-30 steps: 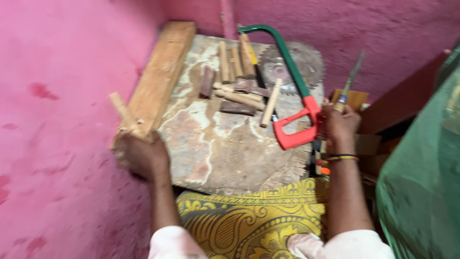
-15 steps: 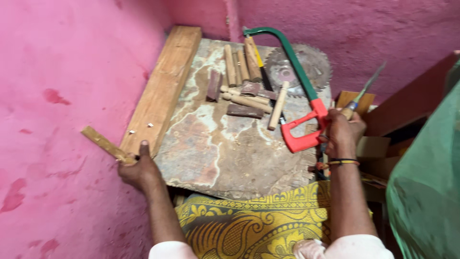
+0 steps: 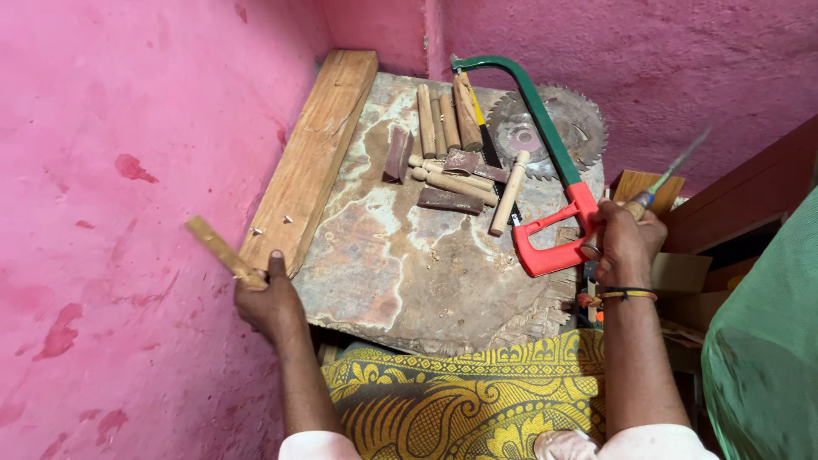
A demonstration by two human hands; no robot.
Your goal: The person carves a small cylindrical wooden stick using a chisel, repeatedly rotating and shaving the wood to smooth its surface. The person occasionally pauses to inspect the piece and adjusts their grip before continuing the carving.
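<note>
Our left hand (image 3: 268, 305) grips a thin pale wooden strip (image 3: 223, 251); right hand (image 3: 626, 245) clenches a wooden-handled metal file (image 3: 669, 177) beside the red-handled green hacksaw (image 3: 545, 162).

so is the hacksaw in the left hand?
No, the left hand holds a thin wooden strip; the hacksaw lies on the board by the right hand.

Tool tip (image 3: 686, 162) in right hand (image 3: 626, 247) blurred; green cloth (image 3: 767, 358) cut off.

On the table (image 3: 400, 281), a plank (image 3: 311, 162) lies at nine o'clock, wooden pegs (image 3: 447, 149) at twelve, a hacksaw (image 3: 545, 162) at three.
</note>
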